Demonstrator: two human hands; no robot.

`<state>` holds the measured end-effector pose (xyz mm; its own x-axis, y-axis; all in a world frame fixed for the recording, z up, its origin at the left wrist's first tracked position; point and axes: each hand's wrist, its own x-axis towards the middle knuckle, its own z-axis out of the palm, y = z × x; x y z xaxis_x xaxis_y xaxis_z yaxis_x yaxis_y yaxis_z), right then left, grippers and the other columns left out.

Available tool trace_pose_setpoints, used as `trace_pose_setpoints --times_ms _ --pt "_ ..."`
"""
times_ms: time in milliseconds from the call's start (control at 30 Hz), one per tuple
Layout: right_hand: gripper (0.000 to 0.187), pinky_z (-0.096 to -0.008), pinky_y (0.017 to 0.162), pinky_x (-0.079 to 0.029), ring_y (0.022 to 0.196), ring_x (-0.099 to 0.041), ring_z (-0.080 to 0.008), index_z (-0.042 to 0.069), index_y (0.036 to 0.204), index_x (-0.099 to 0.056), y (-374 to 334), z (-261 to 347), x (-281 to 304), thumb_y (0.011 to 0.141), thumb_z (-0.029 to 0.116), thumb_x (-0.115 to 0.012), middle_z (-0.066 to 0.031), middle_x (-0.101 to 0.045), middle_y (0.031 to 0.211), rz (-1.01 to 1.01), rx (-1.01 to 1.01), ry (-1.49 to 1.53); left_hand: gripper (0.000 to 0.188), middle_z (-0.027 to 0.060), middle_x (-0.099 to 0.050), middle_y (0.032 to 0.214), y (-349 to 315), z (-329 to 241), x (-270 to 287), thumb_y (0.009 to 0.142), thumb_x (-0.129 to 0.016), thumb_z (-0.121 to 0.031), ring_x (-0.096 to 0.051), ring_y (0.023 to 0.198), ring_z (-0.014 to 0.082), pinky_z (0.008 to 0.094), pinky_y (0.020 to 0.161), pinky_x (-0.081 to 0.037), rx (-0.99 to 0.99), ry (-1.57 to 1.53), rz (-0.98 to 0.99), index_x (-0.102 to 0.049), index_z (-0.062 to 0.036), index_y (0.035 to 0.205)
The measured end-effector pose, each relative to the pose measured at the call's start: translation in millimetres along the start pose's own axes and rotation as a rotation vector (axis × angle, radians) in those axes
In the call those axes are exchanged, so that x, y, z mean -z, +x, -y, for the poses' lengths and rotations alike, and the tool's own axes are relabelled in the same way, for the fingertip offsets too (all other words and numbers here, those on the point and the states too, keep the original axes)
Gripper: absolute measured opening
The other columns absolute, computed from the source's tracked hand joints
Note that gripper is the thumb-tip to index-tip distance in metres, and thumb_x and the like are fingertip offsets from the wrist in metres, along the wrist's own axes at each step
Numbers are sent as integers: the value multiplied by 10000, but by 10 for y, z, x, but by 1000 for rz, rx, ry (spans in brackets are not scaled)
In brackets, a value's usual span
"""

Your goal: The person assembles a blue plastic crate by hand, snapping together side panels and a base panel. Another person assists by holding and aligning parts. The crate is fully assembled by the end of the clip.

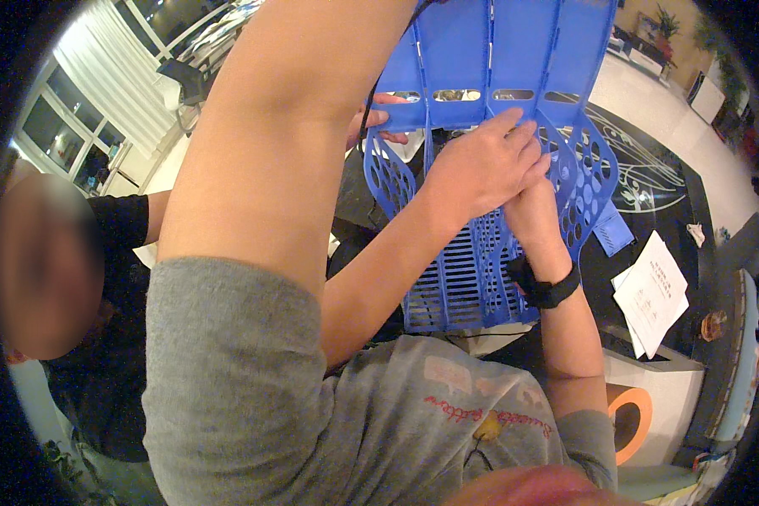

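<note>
A blue plastic file rack (468, 278), with several dividers and perforated sides, stands upright in front of me. My left arm is raised across the view and leaves by the upper edge, with its hand out of sight. My right hand (527, 202), with a black band at the wrist, is at the rack's middle. Its fingers are mostly hidden by another person's hand (476, 164) lying across it at the dividers. That forearm comes from behind my raised arm. A further hand (384, 118), partly covered by my arm, touches the rack's left side.
White papers (649, 291) and a blue flat piece (613, 232) lie on the black patterned table (649, 198) to the right, with a crumpled white scrap (696, 234). An orange ring-shaped thing (637, 422) is below. A person in black (110, 379) is close on the left.
</note>
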<state>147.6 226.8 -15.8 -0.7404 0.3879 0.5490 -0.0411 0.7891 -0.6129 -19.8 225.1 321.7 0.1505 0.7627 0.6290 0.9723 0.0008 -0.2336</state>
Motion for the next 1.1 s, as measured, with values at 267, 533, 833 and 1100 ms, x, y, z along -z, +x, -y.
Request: trace_pose_setpoints --times_ms 267,533,833,1100 --pt "452 -343 666 -538 705 -668 -216 44 1350 -519 56 49 28 898 26 -495 -158 -701 991 16 -158 144 373 188 -715 1040 -47 20 -71 944 -584 -369 -670 967 347 418 878 -501 -15 -7 3 -737 -58 1080" --pt "471 -311 851 -537 971 -681 -179 16 1324 -568 -204 144 769 901 172 -704 -137 -712 1114 -97 42 302 391 156 -714 1032 -27 -36 -226 959 -546 -416 -663 969 345 431 855 -497 -42 33 93 -718 -84 1073" --pt "549 -328 972 -451 1149 -579 -194 44 1442 -433 194 -1311 1589 994 331 -570 -108 -589 1322 -88 -452 732 372 179 -718 936 -62 1 -95 962 -569 -377 -675 851 322 402 796 -505 7 32 -2 -726 -51 1046" --pt "650 -364 1029 -417 1287 -463 -177 84 1496 -369 870 -1260 1307 1003 490 -489 -78 -451 1472 334 -284 1028 351 151 -720 914 -81 -16 -27 965 -571 -386 -672 832 293 387 778 -507 116 -37 24 -728 -79 1027"
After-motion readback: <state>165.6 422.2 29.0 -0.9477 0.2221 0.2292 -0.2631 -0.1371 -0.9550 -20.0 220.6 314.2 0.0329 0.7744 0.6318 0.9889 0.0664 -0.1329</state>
